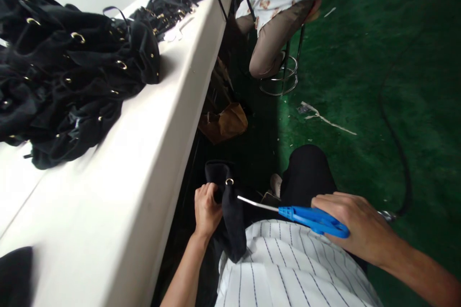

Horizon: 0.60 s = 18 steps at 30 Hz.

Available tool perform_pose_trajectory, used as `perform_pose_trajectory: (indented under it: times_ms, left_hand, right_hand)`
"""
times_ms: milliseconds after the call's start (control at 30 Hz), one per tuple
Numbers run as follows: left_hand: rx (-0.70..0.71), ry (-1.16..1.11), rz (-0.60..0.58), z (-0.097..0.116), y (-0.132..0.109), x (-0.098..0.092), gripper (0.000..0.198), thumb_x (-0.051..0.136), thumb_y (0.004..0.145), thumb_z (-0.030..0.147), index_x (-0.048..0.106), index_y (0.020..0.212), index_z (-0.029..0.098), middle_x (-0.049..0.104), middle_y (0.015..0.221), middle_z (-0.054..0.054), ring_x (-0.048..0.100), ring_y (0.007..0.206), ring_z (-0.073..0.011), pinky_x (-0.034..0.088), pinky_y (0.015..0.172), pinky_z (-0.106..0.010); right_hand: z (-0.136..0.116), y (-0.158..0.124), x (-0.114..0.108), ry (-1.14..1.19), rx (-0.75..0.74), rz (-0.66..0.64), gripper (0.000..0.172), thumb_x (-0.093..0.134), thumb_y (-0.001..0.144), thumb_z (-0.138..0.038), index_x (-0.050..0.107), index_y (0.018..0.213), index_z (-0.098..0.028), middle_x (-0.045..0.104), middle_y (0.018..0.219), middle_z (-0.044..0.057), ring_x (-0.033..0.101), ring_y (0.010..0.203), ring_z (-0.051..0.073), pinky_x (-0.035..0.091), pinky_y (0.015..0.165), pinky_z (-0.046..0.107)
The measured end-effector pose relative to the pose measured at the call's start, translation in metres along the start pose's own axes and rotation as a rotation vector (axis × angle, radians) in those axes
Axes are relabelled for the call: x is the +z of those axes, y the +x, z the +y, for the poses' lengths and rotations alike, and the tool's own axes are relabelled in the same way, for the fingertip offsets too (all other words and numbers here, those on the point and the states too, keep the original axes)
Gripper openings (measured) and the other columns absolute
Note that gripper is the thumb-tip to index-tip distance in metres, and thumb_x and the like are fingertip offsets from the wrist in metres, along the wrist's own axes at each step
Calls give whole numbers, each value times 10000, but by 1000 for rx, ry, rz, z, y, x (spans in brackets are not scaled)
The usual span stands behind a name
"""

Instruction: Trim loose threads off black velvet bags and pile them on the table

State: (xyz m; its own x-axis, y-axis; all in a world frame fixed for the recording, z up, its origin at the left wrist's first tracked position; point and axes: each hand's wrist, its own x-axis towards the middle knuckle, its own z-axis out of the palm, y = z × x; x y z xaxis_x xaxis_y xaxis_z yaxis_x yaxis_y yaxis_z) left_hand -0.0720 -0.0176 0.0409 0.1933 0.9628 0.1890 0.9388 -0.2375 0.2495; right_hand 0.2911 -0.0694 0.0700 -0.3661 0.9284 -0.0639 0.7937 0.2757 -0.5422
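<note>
My left hand [208, 208] grips the edge of a black fabric bag [234, 220] that has a gold-coloured metal ring. The bag lies against my lap beside the table's edge. In my right hand [355, 220] is a blue air blow gun [309, 217], its fingers wrapped round the handle. The gun's thin bent metal nozzle points left at the bag, its tip a little apart from the fabric near the ring. A dark hose [406, 187] runs from the gun's rear fitting off to the right. My left fingertips are partly hidden by the bag.
A long white table [144, 187] runs along my left, heaped with black bags [72, 72] with gold rings. Further along, a person [277, 5] sits on a metal stool [284, 79]. A brown bag [230, 122] lies under the table. Scraps [324, 117] litter the green floor.
</note>
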Motion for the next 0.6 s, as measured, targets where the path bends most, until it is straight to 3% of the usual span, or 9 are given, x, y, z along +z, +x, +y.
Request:
perform_pose_trajectory:
  times_ms: [167, 367, 600]
  left_hand:
    - [46, -98, 40, -11, -12, -1, 211, 657, 797, 192, 451, 828, 221, 517, 781, -10, 475, 767, -208, 375, 736, -342]
    - [111, -128, 72, -13, -22, -4, 197, 663, 824, 200, 470, 861, 214, 521, 788, -12, 477, 792, -204, 389, 754, -345]
    - [48, -104, 46, -10, -19, -8, 174, 638, 831, 249, 467, 838, 222, 528, 781, -12, 488, 772, -203, 396, 751, -345]
  right_hand:
    - [19, 14, 2, -34, 170, -4, 114, 570, 819, -242, 541, 708, -242, 631, 695, -6, 593, 658, 206, 299, 600, 318]
    - [7, 39, 11, -16, 206, -80, 182, 568, 874, -321, 558, 714, -233, 639, 691, -9, 609, 664, 208, 264, 591, 314]
    - [-15, 38, -3, 60, 48, -192, 162, 587, 810, -203, 525, 661, -221, 631, 701, -15, 587, 674, 187, 288, 609, 318]
